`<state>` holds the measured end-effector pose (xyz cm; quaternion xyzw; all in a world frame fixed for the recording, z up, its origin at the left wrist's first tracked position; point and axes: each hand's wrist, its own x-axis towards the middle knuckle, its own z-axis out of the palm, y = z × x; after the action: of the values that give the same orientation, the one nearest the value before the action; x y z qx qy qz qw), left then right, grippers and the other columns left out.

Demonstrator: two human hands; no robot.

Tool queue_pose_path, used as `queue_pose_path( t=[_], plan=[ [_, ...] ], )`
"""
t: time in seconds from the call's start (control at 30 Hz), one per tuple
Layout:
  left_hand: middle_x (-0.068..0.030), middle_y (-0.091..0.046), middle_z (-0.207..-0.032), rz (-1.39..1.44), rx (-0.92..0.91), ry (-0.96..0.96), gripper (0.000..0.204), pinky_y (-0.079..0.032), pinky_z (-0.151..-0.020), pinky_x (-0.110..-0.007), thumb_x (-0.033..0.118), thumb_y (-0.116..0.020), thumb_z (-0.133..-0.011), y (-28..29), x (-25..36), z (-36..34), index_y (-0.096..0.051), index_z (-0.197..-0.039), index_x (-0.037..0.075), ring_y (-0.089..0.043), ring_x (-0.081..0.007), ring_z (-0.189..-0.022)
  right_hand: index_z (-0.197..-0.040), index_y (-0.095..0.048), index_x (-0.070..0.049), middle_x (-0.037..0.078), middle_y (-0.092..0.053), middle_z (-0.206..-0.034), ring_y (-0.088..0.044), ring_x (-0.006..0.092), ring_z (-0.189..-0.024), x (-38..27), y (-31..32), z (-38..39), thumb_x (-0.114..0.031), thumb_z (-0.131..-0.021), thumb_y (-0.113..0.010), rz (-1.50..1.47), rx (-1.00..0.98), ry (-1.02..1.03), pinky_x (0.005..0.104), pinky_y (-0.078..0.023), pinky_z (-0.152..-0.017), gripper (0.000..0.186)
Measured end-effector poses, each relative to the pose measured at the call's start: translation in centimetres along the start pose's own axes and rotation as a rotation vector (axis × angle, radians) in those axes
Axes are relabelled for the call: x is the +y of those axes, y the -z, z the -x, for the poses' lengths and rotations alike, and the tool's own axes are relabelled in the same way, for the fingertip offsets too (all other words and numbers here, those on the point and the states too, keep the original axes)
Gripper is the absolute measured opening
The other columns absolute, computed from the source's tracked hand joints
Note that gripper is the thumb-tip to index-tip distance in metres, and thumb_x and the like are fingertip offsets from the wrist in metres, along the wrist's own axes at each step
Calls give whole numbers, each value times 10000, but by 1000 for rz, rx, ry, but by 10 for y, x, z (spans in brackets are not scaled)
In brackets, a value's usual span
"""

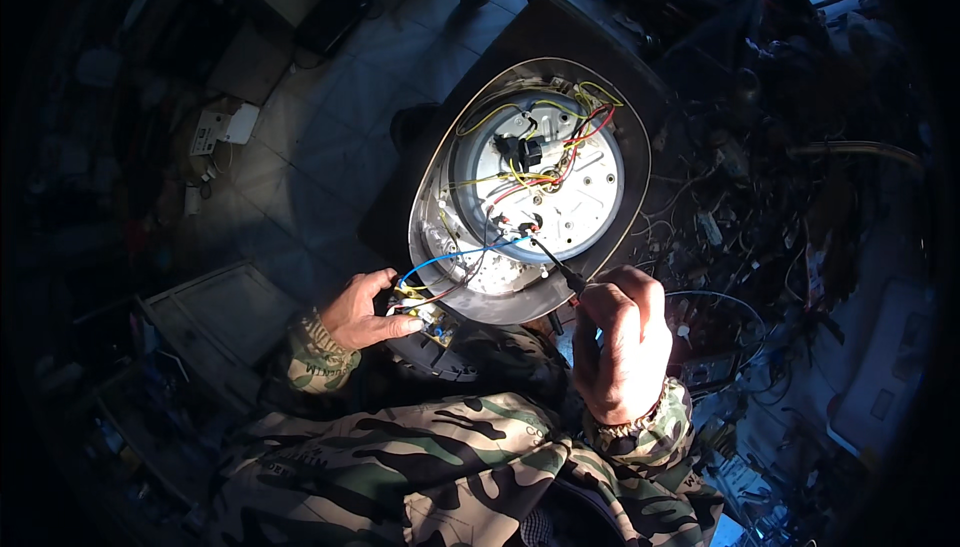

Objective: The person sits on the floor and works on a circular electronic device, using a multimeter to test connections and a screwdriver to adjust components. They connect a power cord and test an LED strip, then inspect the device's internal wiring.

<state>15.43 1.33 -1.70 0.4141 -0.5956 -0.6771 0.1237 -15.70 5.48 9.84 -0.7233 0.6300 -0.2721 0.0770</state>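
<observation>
Two hands work on an upturned cooker (530, 197) lying at mid-scene, its base off and coloured wires (540, 172) showing over a round metal plate. The right hand (622, 342) is closed around a thin black probe (555, 262), whose tip rests among the wires on the near part of the plate. The left hand (365, 312), at the cooker's near left rim, pinches a small circuit board (432, 319) with yellow and blue leads. Far right lies a heap of cables (760, 197).
</observation>
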Motion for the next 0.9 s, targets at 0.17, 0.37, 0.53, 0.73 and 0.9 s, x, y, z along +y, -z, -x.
queue_pose_path(
  t=[0.17, 0.37, 0.53, 0.73, 0.9],
  plan=[
    [-52, -721, -926, 29, 14, 25, 471, -509, -798, -286, 308, -844, -799, -2, -3, 2, -638, -1079, -11, -635, -109, -846, -919, -624, -54, 91, -615, -788, -609, 277, -619, 1, 12, 2, -36, -728, -822, 75, -152, -96, 364, -489, -538, 276],
    [-54, -720, -923, 2, 7, 58, 469, -509, -794, -288, 321, -844, -794, -2, 0, 0, -643, -1062, -8, -634, -109, -842, -907, -622, -45, 106, -614, -768, -628, 305, -631, -5, 3, 1, -17, -737, -799, 76, -51, -33, 355, -492, -529, 247],
    [-50, -711, -896, 12, 12, 26, 467, -509, -782, -289, 319, -846, -791, -2, -7, 2, -640, -1055, -6, -630, -112, -824, -909, -627, -49, 105, -616, -770, -613, 289, -601, -6, 9, -1, -36, -762, -806, 99, -121, -145, 354, -481, -516, 232],
    [-56, -712, -950, 5, 13, -3, 468, -505, -830, -300, 304, -830, -812, -2, 3, -2, -624, -1099, -3, -634, -120, -885, -913, -627, -46, 104, -613, -760, -618, 280, -606, -10, 4, -2, -39, -771, -804, 106, -67, -21, 346, -476, -504, 228],
    [-67, -716, -976, 52, 23, -29, 471, -505, -857, -314, 285, -834, -811, -5, 4, -5, -622, -1115, -5, -640, -132, -909, -911, -629, -48, 98, -608, -764, -620, 276, -616, -8, 4, -4, -56, -756, -820, 127, -82, -27, 353, -485, -523, 246]
  ],
)
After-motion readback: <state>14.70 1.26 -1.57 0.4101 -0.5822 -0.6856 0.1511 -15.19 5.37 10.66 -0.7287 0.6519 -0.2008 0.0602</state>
